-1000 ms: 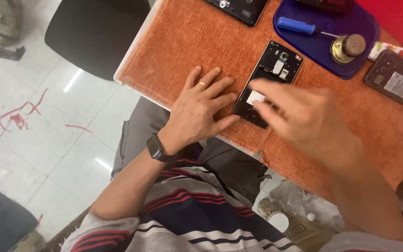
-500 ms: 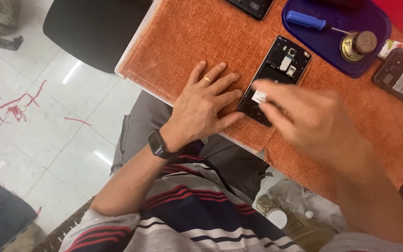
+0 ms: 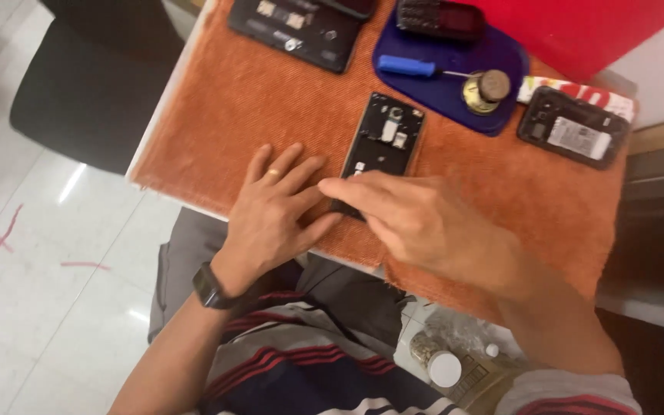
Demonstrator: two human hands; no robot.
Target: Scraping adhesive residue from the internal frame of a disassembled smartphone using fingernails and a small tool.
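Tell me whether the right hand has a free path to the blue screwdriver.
Probably yes: the right hand rests on the opened phone, and only bare orange cloth and blue mat separate it from the screwdriver.

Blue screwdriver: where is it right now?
Head view: the blue screwdriver lies on the blue mat, upper centre, just left of a small round brass-coloured container.

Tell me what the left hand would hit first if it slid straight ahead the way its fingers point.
The left hand lies flat on the orange cloth, fingers pointing up and slightly right. Ahead is bare cloth, then probably the dark opened device at the far edge. The opened phone lies just right of that line.
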